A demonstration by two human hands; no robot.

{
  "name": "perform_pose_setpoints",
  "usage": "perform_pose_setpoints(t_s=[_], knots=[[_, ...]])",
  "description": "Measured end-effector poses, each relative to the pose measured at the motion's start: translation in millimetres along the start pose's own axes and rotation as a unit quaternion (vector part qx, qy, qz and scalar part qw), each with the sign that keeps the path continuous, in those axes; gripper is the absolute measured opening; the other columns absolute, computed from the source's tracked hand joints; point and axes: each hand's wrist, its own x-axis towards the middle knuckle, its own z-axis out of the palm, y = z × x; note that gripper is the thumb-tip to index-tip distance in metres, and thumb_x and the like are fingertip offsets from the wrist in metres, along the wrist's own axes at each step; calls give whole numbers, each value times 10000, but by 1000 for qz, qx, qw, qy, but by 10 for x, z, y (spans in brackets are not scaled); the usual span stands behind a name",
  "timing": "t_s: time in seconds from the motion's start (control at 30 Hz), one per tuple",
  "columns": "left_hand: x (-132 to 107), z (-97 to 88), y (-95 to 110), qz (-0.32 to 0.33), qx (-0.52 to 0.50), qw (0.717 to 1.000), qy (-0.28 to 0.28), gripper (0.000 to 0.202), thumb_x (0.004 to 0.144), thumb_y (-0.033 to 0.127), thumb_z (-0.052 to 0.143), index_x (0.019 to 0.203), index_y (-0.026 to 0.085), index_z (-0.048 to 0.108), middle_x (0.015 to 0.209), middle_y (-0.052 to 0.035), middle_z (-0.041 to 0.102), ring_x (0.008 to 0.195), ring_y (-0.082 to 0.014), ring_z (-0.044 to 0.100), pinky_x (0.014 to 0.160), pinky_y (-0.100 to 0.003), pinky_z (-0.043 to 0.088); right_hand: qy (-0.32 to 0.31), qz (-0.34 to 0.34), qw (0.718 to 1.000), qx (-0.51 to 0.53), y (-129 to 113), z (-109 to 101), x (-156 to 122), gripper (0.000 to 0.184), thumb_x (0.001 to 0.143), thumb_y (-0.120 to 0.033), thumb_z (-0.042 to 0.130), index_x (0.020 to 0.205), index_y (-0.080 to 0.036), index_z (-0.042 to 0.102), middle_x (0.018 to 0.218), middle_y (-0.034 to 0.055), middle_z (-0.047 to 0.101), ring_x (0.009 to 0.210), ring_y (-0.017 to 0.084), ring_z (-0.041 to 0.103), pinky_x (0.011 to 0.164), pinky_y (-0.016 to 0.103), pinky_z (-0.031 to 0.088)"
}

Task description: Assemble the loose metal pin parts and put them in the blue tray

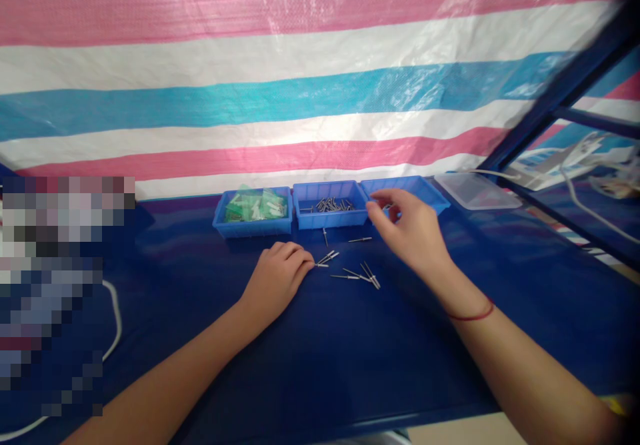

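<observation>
My left hand (pixel 283 275) rests on the dark blue tabletop with its fingers drawn together. Its fingertips close on the ends of a few blind rivets (pixel 329 257) that stick out to the right. More blind rivets (pixel 367 276) lie loose to the right of that hand, and single ones lie nearer the bins. Over the front edge of the right blue bin (pixel 425 188) is my right hand (pixel 413 228), its fingers curved and its thumb and index tips slightly apart. It partly hides that bin's contents; I see nothing held in it.
The middle blue bin (pixel 330 217) holds many blind rivets. In the left blue bin (pixel 253 228) are small green-and-clear packets. A translucent plastic lid (pixel 477 192) lies right of the bins, by a dark metal frame (pixel 530 132). A white cable (pixel 116 318) curves at left. Striped sheeting hangs behind.
</observation>
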Motion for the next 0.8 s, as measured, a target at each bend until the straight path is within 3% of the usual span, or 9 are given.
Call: perform_pose_setpoints(t_s=[0.13, 0.23, 0.4, 0.53, 0.8], knots=[[-20, -47, 15, 1, -49, 999, 23, 178, 941, 238, 460, 935, 181, 629, 950, -37, 660, 883, -178, 583, 794, -322, 428, -212, -78, 969, 105, -334, 102, -189, 187, 860, -303, 541, 857, -193, 692, 810, 24, 682, 648, 134, 571, 600, 259, 421], [-32, -69, 43, -10, -127, 990, 67, 153, 923, 233, 497, 995, 182, 622, 966, -37, 652, 903, -160, 599, 824, -291, 448, -280, -117, 943, 139, -422, 182, -275, 172, 869, -239, 532, 881, -193, 697, 811, 22, 677, 699, 132, 576, 631, 253, 415], [-35, 16, 68, -104, -298, 939, 138, 250, 854, 245, 602, 1102, 216, 588, 895, -1, 665, 808, -130, 633, 761, -248, 489, -296, -121, 932, 171, -422, 229, -297, 173, 875, -206, 522, 860, -175, 692, 812, 41, 673, 688, 134, 572, 616, 253, 409], [-38, 73, 65, -128, -402, 893, 158, 319, 817, 271, 644, 1121, 217, 567, 885, -3, 674, 796, -135, 650, 751, -249, 510, -298, -119, 926, 197, -443, 202, -301, 173, 876, -215, 526, 851, -174, 693, 807, 38, 662, 682, 130, 566, 601, 247, 407], [-46, 40, 100, -126, -413, 885, 177, 445, 808, 236, 652, 1223, 226, 491, 903, -12, 680, 820, -136, 660, 805, -272, 522, -270, -85, 930, 236, -439, 187, -293, 146, 851, -186, 551, 851, -174, 696, 813, 36, 653, 699, 123, 572, 614, 239, 428]])
